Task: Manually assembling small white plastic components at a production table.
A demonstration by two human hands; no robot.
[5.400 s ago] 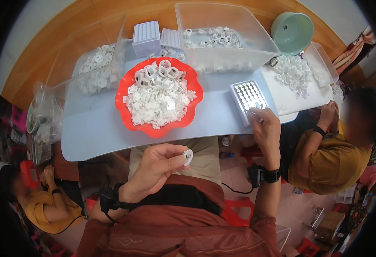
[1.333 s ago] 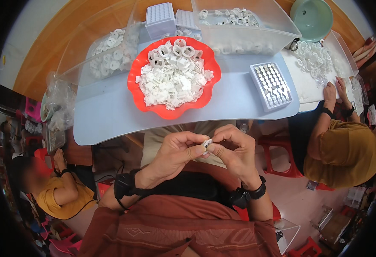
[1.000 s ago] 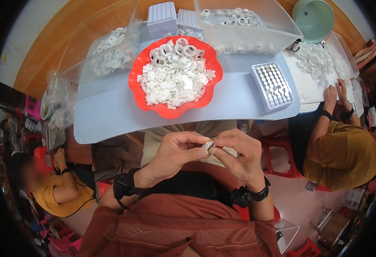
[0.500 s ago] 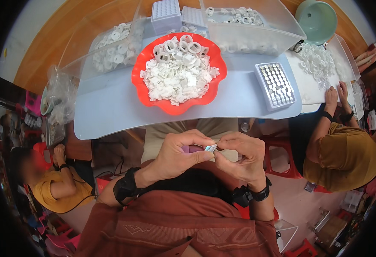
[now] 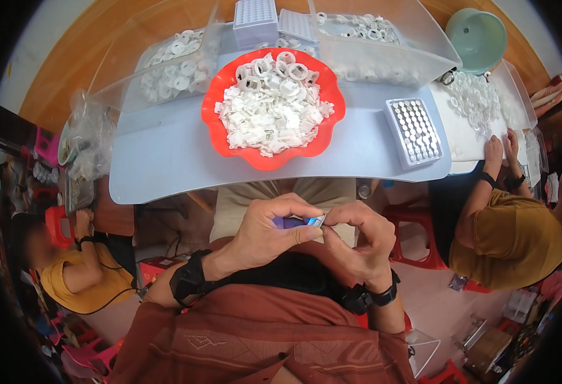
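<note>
My left hand (image 5: 261,224) is closed, pinching a small white part (image 5: 316,221) between thumb and index finger in front of my lap. Blue-violet light shows on the part and on the inside of the left fingers. Bent into a pinch, my right hand (image 5: 361,240) has its thumb and index fingertips at the part's right edge. Fingertips hide most of the part, so its exact kind cannot be told. Beyond both hands, a red wavy-rimmed bowl (image 5: 210,121) on the table holds a heap of small white plastic pieces, with several white rings at its far side.
On the blue-grey table (image 5: 159,153), a tray of round silver cells (image 5: 415,131) stands right of the bowl. Clear bins (image 5: 383,61) of white parts line the back, beside stacked lavender trays (image 5: 255,22). A green bucket (image 5: 476,38) is back right. Co-workers (image 5: 511,237) sit on both sides.
The light at the part has turned from pale to a stronger blue-violet. My right fingers have shifted slightly at its edge. The view has moved a little.
</note>
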